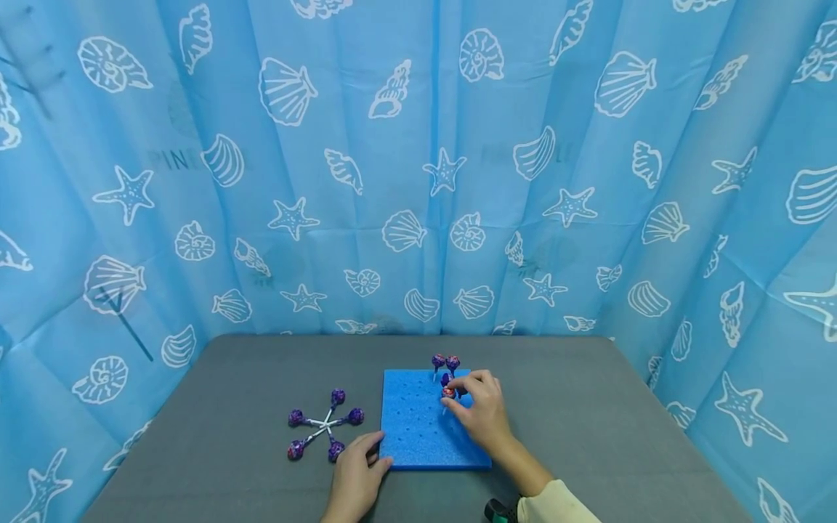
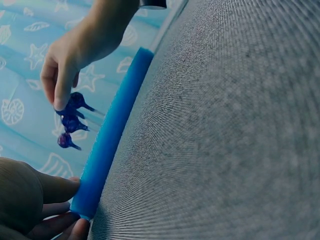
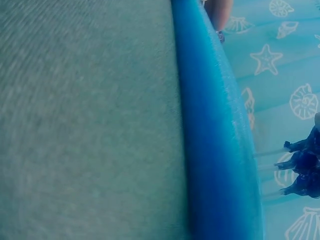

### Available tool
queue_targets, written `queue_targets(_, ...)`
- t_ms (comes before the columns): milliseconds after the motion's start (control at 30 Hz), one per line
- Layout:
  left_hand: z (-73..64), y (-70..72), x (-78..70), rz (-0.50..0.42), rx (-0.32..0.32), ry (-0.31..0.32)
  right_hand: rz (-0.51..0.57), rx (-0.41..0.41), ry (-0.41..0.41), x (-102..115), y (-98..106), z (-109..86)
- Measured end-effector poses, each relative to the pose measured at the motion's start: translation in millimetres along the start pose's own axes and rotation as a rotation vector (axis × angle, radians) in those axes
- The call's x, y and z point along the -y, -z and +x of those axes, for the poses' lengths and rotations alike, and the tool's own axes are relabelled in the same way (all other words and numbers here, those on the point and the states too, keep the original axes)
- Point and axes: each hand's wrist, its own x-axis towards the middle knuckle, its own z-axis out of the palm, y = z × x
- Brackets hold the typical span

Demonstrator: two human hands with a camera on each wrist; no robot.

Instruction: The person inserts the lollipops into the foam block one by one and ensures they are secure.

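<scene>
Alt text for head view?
A right hand pinches a wrapped lollipop over a blue foam block, near others standing in it; the left hand holds the block's near left corner. Five more lollipops, sticks crossed, lie on the table left of the block.

Passable from above over the left half of the blue block (image 1: 409, 428). Obstructed at its far right by upright lollipops (image 1: 438, 360) and the right hand (image 1: 482, 412). Restricted at the near left corner by the left hand (image 1: 357, 471); farther left, by crossed lollipops (image 1: 325, 424).

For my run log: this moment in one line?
left hand: grips blue block | right hand: pinches lollipop over block | other lollipops: some in block, five on table
</scene>
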Motion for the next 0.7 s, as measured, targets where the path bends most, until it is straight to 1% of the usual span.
queue_targets(167, 0.3, 0.5, -1.5, 0.004, 0.002, 0.015, -0.028, -0.005, 0.053, -3.4, -2.7, 0.5)
queue_targets(367, 0.7, 0.6, -3.4, 0.008, -0.003, 0.045, -0.065, 0.003, 0.061, -4.6, -3.0, 2.3)
queue_targets(433, 1.0, 0.4, -3.1, 0.010, -0.005, 0.046, -0.058, 0.000, 0.063, -4.7, -2.1, 3.0)
queue_targets(567, 0.9, 0.5, -2.0, 0.005, -0.005, 0.025, -0.026, -0.004, 0.065, -6.1, 0.2, 3.6)
queue_targets(633, 0.9, 0.2, -1.0, 0.000, -0.007, 0.012, 0.000, -0.005, 0.045, -7.7, 1.5, 3.4)
queue_targets(700, 0.5, 0.0, -0.2, -0.003, -0.005, 0.001, 0.041, -0.009, 0.005, -9.5, 3.2, 3.1)
